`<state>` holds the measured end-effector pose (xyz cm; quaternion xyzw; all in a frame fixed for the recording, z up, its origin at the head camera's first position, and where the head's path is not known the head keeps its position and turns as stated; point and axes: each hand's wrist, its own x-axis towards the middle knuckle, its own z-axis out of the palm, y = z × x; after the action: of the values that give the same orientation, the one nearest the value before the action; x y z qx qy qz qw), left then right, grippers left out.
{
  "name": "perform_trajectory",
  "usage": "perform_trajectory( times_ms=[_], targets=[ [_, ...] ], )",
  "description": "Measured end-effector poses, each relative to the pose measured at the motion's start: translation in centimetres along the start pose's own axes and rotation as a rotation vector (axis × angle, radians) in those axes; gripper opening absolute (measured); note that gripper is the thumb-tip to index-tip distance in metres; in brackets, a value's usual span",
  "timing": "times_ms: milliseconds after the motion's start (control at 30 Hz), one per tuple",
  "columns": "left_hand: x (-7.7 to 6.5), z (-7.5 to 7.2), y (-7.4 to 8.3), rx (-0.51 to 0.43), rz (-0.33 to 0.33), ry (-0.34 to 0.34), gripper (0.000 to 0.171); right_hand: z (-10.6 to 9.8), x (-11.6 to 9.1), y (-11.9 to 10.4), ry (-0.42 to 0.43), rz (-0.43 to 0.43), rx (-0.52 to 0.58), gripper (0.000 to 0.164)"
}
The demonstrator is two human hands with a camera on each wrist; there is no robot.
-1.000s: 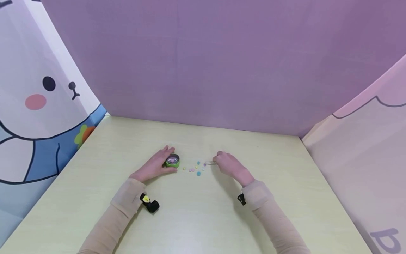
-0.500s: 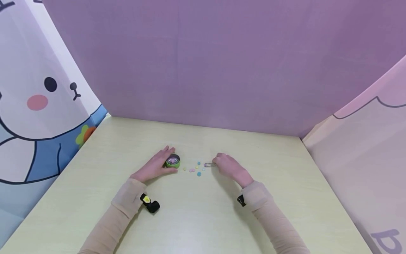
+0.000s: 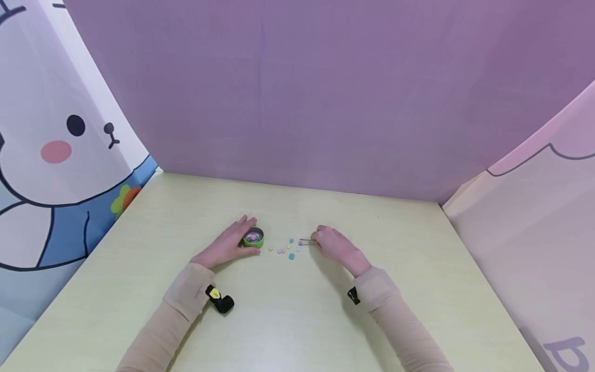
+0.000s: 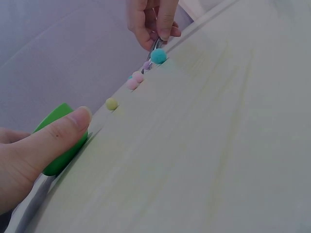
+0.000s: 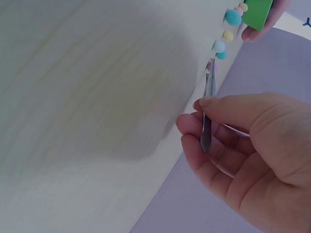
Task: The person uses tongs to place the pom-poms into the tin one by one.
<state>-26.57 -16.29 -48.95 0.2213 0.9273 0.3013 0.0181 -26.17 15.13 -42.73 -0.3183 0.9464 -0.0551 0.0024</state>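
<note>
My left hand [image 3: 228, 241] holds a small round container [image 3: 253, 244] between thumb and fingers. It is green outside with a shiny metal inside, and something pinkish shows in it. My right hand [image 5: 243, 150] pinches metal tweezers [image 5: 208, 111] between thumb and fingers. Their tips lie at a small purple pom-pom [image 4: 147, 65], slightly apart; whether they touch it I cannot tell. Between the hands lie several more pom-poms: a large teal one [image 3: 291, 256], a yellow one [image 4: 112, 104], a pink one [image 4: 132, 84] and a pale blue one [image 5: 219, 46].
The pale wooden table [image 3: 288, 320] extends around both hands. A purple backdrop [image 3: 297, 93] stands at its far edge, with a printed cartoon panel [image 3: 60, 124] on the left and a pale pink panel [image 3: 534, 232] on the right. Black wrist cameras sit under both sleeves.
The tweezers' tips drew closer together beside the purple pom-pom half a second ago, and now stand slightly wider. My left hand and the container stay in place.
</note>
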Motion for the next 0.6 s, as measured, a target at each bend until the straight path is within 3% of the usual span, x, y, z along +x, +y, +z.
perform_trajectory(
  times_ms=[267,600],
  targets=[
    [0.12,0.10,0.13,0.000,0.004,0.001,0.097,0.25,0.03,0.14,0.035,-0.005,-0.003,0.005],
    [0.14,0.11,0.20,-0.003,-0.006,-0.006,0.098,0.61,0.17,0.30,0.070,0.004,-0.051,0.008]
  ],
)
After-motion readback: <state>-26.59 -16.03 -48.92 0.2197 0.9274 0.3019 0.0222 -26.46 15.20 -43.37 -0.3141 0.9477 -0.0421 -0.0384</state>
